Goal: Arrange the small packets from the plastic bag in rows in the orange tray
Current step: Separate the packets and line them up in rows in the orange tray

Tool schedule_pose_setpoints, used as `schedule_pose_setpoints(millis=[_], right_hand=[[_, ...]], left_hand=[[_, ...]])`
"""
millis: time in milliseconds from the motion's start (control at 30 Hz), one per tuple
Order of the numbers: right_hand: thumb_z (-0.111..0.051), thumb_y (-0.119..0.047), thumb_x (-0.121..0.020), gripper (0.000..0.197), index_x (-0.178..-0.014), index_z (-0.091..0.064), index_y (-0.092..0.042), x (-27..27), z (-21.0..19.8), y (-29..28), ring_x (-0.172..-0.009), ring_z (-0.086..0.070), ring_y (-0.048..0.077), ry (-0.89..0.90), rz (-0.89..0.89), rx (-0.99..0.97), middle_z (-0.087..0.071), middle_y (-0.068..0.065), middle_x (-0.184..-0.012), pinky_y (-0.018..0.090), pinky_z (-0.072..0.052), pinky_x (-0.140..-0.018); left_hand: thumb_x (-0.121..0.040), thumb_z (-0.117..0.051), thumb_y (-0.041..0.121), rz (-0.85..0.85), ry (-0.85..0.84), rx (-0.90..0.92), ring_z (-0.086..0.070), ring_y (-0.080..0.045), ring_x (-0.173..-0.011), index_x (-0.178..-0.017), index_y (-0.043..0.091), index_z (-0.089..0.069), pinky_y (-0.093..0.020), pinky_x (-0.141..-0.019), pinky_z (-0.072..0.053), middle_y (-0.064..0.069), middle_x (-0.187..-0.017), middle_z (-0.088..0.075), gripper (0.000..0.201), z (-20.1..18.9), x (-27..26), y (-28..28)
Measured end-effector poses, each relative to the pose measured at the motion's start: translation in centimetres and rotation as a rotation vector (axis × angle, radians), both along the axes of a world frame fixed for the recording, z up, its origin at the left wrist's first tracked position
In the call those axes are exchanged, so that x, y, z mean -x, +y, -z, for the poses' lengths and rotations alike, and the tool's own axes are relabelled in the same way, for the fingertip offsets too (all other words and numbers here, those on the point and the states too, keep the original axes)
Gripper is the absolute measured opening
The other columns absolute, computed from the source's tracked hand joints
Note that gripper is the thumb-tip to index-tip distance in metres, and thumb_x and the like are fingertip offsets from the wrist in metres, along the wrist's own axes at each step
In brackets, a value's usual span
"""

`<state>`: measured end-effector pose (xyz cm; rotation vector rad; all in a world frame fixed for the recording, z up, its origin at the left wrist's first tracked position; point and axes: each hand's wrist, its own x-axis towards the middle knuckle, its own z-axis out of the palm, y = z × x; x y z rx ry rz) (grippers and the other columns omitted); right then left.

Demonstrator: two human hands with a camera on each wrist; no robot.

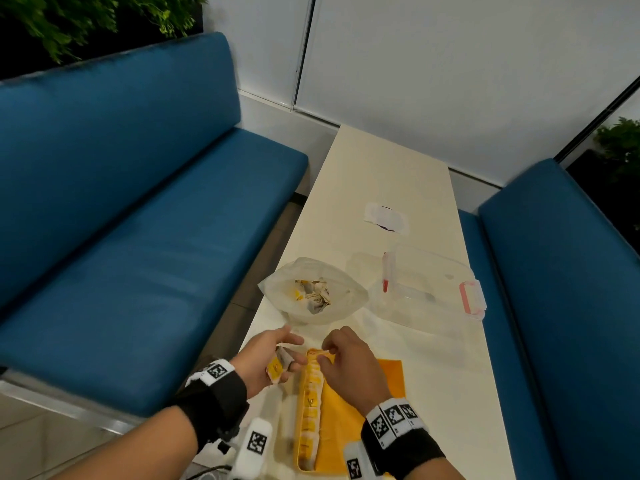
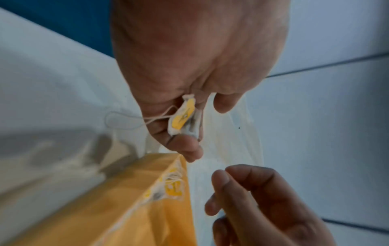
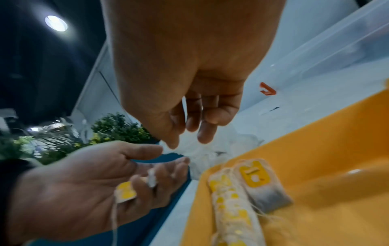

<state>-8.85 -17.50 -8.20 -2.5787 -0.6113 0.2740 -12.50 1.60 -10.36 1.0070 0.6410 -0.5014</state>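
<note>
On the cream table lies the orange tray (image 1: 349, 427), with one row of small yellow-tagged packets (image 1: 310, 403) along its left wall. In the right wrist view that packet row (image 3: 231, 208) ends near the tray's (image 3: 315, 149) far corner. My left hand (image 1: 287, 351) hovers just left of the tray and grips a few packets (image 1: 277, 367) in its curled fingers; a string dangles from the held packets (image 2: 183, 118). My right hand (image 1: 327, 353) hangs over the tray's far end, fingers loosely curled and empty (image 3: 188, 139). Beyond both hands, the plastic bag (image 1: 346, 292) stands open with more packets (image 1: 313, 294) inside.
A clear lidded box (image 1: 433, 292) with pink clasps stands right of the bag, a red-tipped stick (image 1: 386, 271) by it. A white paper with a dark mark (image 1: 386, 218) lies farther back. Blue benches (image 1: 138, 237) flank the narrow table on both sides.
</note>
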Motion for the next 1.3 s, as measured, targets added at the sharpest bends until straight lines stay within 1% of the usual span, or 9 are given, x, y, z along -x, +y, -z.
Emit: schedule_pose_setpoints(millis=[167,267,367,533,667,833,1000,1133,1300], right_hand=[[-0.064,-0.043,-0.079,0.022,-0.098,-0.059,-0.032,1.0,-1.5,1.8,-0.073,-0.051,0.005,0.021,-0.210,-0.042,-0.051,-0.014,-0.099,0.030,-0.051,-0.070],[-0.066,-0.049,-0.079,0.031,-0.106,-0.060,-0.035,1.1,-1.0,2.4,-0.075,-0.046,-0.004,0.009,-0.246,-0.005,-0.050,-0.019,-0.112,0.023,-0.049,-0.072],[-0.063,-0.043,-0.088,0.024,-0.110,-0.063,-0.035,1.2,-0.6,3.0,-0.081,-0.055,0.002,-0.040,-0.246,-0.022,-0.051,-0.017,-0.123,0.025,-0.048,-0.071],[-0.056,-0.032,-0.094,0.025,-0.115,-0.067,-0.038,0.6,-0.3,2.5,-0.086,-0.060,0.015,-0.035,-0.194,-0.116,-0.051,-0.013,-0.096,0.029,-0.048,-0.070],[-0.057,-0.025,-0.091,0.018,-0.102,-0.070,-0.031,-0.8,-0.9,1.1,-0.082,-0.063,0.014,0.029,-0.163,-0.228,-0.061,-0.002,-0.089,0.038,-0.053,-0.075],[-0.063,-0.008,-0.089,0.020,-0.095,-0.074,-0.023,-1.7,-1.8,-0.2,-0.075,-0.064,0.010,0.090,-0.148,-0.289,-0.062,-0.004,-0.087,0.031,-0.055,-0.074],[-0.062,-0.003,-0.090,0.025,-0.100,-0.074,-0.023,-1.6,-2.1,-0.6,-0.072,-0.068,0.012,0.192,0.056,-0.421,-0.067,-0.007,-0.088,0.023,-0.053,-0.069],[-0.069,-0.010,-0.085,0.025,-0.109,-0.068,-0.018,-1.1,-2.5,-1.0,-0.068,-0.069,0.019,0.439,0.308,-0.694,-0.070,0.004,-0.086,0.030,-0.047,-0.055],[-0.070,-0.002,-0.087,0.005,-0.092,-0.070,-0.002,-1.0,-1.5,-0.8,-0.054,-0.058,0.013,0.434,0.399,-0.720,-0.066,0.012,-0.068,0.025,-0.044,-0.050]], left_hand=[[-0.098,-0.051,0.008,-0.090,0.007,0.151,-0.071,-0.032,-0.081,-0.120,-0.004,-0.064,-0.036,-0.068,-0.062,-0.026,-0.101,-0.068,0.029,-0.7,-1.2,0.3],[-0.096,-0.044,-0.002,-0.100,-0.045,0.158,-0.070,-0.035,-0.079,-0.118,-0.008,-0.066,-0.042,-0.074,-0.062,-0.027,-0.107,-0.063,0.032,-0.4,-1.4,0.1],[-0.098,-0.041,-0.001,-0.072,-0.085,0.113,-0.067,-0.033,-0.077,-0.117,-0.007,-0.068,-0.041,-0.069,-0.058,-0.027,-0.098,-0.067,0.033,-0.4,-1.5,-0.4],[-0.095,-0.044,-0.007,-0.049,-0.076,0.121,-0.064,-0.024,-0.082,-0.123,0.001,-0.065,-0.036,-0.073,-0.059,-0.017,-0.092,-0.067,0.036,0.0,-1.6,-0.3],[-0.092,-0.052,-0.010,0.118,-0.138,0.160,-0.070,-0.023,-0.086,-0.128,0.009,-0.063,-0.031,-0.074,-0.056,-0.014,-0.101,-0.069,0.042,-0.4,-1.2,0.4],[-0.076,-0.071,0.003,0.315,-0.250,0.131,-0.063,-0.018,-0.085,-0.122,0.013,-0.070,-0.026,-0.068,-0.049,-0.008,-0.099,-0.067,0.047,-0.3,-1.4,0.6],[-0.077,-0.080,0.015,0.364,-0.328,-0.019,-0.064,-0.017,-0.079,-0.095,0.011,-0.073,-0.028,-0.071,-0.052,-0.012,-0.092,-0.067,0.020,0.0,-2.0,0.0],[-0.086,-0.079,0.012,0.236,-0.425,-0.192,-0.068,-0.018,-0.081,-0.093,0.009,-0.075,-0.033,-0.074,-0.055,-0.009,-0.088,-0.073,0.009,0.2,-2.5,-0.8],[-0.083,-0.082,0.008,0.202,-0.496,-0.287,-0.065,-0.022,-0.079,-0.092,0.009,-0.079,-0.040,-0.076,-0.054,-0.014,-0.087,-0.073,0.009,0.5,-2.9,-1.9]])
